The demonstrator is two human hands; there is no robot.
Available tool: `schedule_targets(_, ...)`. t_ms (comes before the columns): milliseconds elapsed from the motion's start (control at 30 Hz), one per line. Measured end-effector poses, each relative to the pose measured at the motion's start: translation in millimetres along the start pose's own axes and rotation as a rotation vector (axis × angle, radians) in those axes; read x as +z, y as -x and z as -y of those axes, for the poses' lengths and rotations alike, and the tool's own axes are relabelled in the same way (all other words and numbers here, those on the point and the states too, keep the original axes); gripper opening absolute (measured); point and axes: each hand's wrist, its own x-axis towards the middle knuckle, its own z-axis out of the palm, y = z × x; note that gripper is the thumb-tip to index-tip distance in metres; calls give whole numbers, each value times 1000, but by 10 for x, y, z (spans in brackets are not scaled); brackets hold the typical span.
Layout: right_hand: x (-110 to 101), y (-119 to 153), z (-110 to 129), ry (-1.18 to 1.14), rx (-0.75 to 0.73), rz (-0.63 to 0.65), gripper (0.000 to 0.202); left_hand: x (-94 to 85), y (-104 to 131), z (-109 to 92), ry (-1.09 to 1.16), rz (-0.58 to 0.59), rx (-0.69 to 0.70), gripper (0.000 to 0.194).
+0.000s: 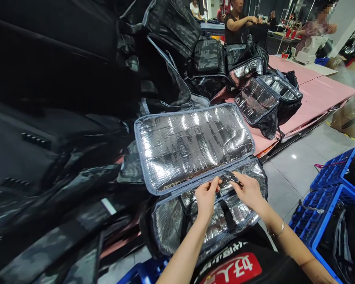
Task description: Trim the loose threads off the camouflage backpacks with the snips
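Probably trimming at the grey fabric hinge seam (198, 182) of the open, silver-foil-lined black bag (168, 223) near the torso, with left hand (206, 199) pinched shut, contents unclear, and right hand (250, 191) closed round small dark snips (229, 174), needing careful tip placement.

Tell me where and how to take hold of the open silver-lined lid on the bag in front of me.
I'd pinch the grey-bound edge at its far right corner, coming from the right. The lid joins the bag along its near side, so the far edge looks free to grip, while camouflage-patterned material crowds the left.
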Motion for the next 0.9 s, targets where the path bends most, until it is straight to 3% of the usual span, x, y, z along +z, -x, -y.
schedule_targets(233,-55,-3,-183,-52,178,-161,32,-1,-1,-7,12,6,-5,33)
schedule_targets(467,-50,53,31,-28,19,23,34,6,-4,2,20,2,-3,31)
schedule_targets(733,-60,-18,-20,60,-43,41,31,-9,-13,42,6,2,12,31)
schedule_targets(900,-49,-19,-44,-5,8,-9,29,-11,-8,25,0,16,9,32)
